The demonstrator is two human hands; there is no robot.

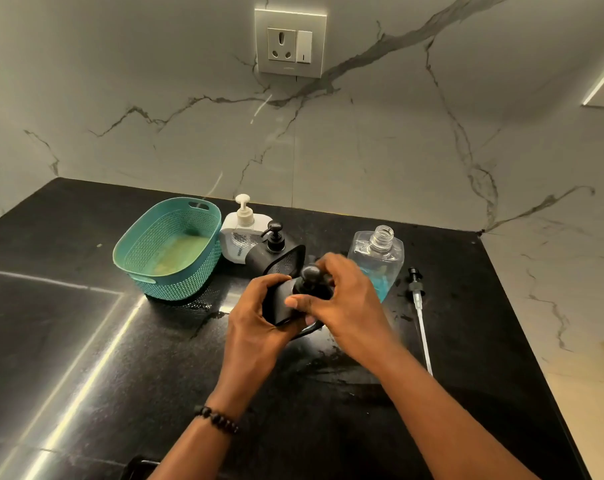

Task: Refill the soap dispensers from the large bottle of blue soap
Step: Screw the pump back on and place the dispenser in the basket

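Black matte dispenser [282, 303] — pump on — gripped by both hands [259, 317], fingers curled.

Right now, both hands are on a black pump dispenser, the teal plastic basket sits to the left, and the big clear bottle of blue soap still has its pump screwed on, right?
Not quite: in the head view the clear bottle of blue soap has an open neck; its pump lies on the black counter beside it. The rest holds.

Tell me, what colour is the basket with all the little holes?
The basket is teal, a blue-green, seen clearly in the head view, left of the dispensers.
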